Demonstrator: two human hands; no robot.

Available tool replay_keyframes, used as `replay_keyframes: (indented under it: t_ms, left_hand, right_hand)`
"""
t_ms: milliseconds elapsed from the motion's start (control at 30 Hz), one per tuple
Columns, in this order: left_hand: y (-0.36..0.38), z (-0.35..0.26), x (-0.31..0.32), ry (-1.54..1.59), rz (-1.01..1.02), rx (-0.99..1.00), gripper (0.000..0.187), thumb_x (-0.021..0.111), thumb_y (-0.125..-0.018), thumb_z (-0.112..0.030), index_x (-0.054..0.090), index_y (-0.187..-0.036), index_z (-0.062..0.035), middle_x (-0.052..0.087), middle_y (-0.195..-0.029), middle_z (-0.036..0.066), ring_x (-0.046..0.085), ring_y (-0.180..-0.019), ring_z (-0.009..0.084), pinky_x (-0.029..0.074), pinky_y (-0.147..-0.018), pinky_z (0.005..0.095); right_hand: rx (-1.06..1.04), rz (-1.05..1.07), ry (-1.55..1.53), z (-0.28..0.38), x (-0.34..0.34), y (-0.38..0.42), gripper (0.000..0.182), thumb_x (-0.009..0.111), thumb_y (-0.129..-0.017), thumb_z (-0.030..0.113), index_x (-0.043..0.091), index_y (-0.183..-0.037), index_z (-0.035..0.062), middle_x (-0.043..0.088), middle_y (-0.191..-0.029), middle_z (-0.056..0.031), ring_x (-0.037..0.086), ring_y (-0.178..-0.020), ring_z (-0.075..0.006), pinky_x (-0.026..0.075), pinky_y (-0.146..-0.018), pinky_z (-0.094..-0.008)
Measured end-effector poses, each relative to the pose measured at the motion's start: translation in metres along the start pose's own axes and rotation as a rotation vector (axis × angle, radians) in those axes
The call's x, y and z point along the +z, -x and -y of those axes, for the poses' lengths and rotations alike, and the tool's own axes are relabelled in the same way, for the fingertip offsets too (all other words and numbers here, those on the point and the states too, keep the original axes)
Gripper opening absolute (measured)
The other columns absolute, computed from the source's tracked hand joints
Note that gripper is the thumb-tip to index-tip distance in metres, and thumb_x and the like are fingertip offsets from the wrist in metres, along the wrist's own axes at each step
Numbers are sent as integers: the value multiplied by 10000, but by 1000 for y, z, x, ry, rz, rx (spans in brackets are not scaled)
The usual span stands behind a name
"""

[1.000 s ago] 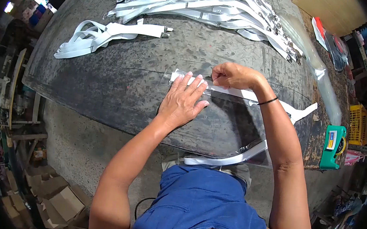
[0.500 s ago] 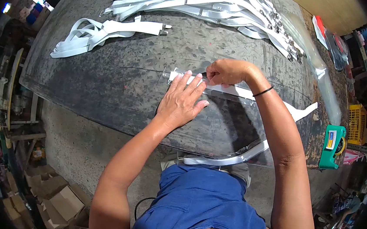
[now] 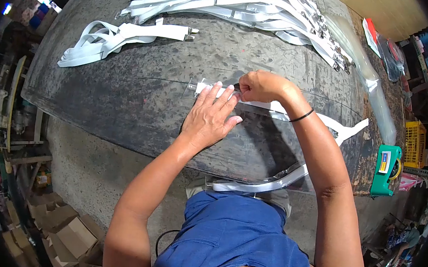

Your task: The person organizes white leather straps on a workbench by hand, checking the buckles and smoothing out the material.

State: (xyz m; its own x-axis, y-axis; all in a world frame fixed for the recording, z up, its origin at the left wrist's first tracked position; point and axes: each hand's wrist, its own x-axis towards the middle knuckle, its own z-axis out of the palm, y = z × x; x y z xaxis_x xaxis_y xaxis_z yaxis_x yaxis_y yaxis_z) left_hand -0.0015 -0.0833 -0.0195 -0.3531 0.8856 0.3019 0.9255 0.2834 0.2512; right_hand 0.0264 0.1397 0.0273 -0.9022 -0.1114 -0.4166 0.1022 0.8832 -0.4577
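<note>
Right below me, my blue cloth garment point(image 3: 236, 232) fills the bottom of the view, cut off by the frame. Just beyond it, a long white strap in shiny clear plastic point(image 3: 262, 187) curves along the table's near edge, its right end lost behind my right forearm. Now the scuffed, dark grey wooden table point(image 3: 124, 110), its surface blotchy and worn, and here's my left hand point(image 3: 209, 114), palm down, fingers slightly spread, pressing flat on a smooth white fabric strap point(image 3: 277, 107) with a crinkly transparent plastic sleeve point(image 3: 191, 88) around its left end. My fingers cover part of that strap; my right forearm crosses it further along, and past there it ends in a fork. My right hand point(image 3: 264, 87), black band point(image 3: 302, 116) at the wrist, is curled in narrow at my left fingertips; whether it's pinching anything, I can't tell. Off to the right, a green plastic tape dispenser point(image 3: 383, 174) sits at the table's edge, below a limp, glossy length of clear plastic point(image 3: 383, 110). Farther out, a looped white strap bundle point(image 3: 125, 39) shows metal clips, and beyond it lies a tangled heap of white straps point(image 3: 235, 8), cut off at the top
</note>
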Motion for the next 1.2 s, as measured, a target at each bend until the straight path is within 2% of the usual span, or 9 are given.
replay_keyframes:
  t_ms: [300,367,400,500,533,633,833,1033,1200]
  left_hand:
    - [0,1,0,24,-13,5,532,614,-935,-427,576,-1339,-83,518,-1444,137,424,-1373,376,322,-1137,530]
    - [1,1,0,26,-15,2,540,619,-930,-427,574,-1340,-80,516,-1445,137,424,-1374,376,322,-1136,531]
    - [0,1,0,24,-18,5,547,623,-925,-428,572,-1342,-77,515,-1446,138,423,-1375,376,322,-1136,532]
    - [0,1,0,5,3,12,549,631,-917,-413,571,-1339,-67,513,-1447,139,424,-1375,377,324,-1135,532]
    - [0,2,0,3,2,13,549,631,-917,-413,571,-1339,-67,513,-1447,139,424,-1375,377,324,-1135,532]
    - [-2,1,0,26,-25,8,514,628,-917,-355,572,-1333,-58,503,-1454,138,428,-1371,378,331,-1131,533]
    - [-1,-1,-3,6,16,6,426,558,-944,-238,571,-1326,-52,498,-1455,145,431,-1365,386,329,-1135,514]
    - [1,2,-1,-41,22,50,469,555,-924,-180,530,-1376,-55,476,-1481,143,403,-1392,372,310,-1142,531]
    - [-1,0,5,-75,18,65,472,556,-936,-205,541,-1383,-53,491,-1472,145,389,-1403,373,274,-1162,517]
  right_hand:
    - [227,-415,-8,-13,-4,39,422,753,-806,365,679,-1040,21,703,-926,-188,669,-899,-402,536,-777,-452]
    - [-6,-849,69,-14,8,49,542,727,-838,389,612,-1215,16,659,-1116,-196,632,-1011,-424,530,-844,-436]
    - [-127,-962,154,-12,16,48,681,683,-870,440,495,-1375,24,527,-1356,-223,524,-1222,-435,459,-985,-502]
    - [-71,-922,396,24,46,63,764,649,-889,469,410,-1462,23,411,-1499,-219,368,-1403,-402,310,-1104,-598]
    - [-35,-655,389,23,68,62,818,563,-924,542,323,-1522,38,276,-1597,-188,203,-1498,-369,162,-1147,-659]
    - [75,-288,318,24,68,67,813,424,-966,609,298,-1534,40,250,-1614,-164,186,-1499,-388,159,-1151,-658]
    - [-77,-1021,291,45,33,84,845,554,-930,527,263,-1545,26,212,-1623,-189,169,-1497,-409,133,-1142,-653]
    - [45,-446,167,30,88,75,803,390,-960,654,381,-1499,59,318,-1586,-168,230,-1491,-366,159,-1146,-663]
    - [-32,-748,170,-13,40,163,532,675,-896,246,510,-1381,103,518,-1403,-176,457,-1335,-361,393,-1046,-570]
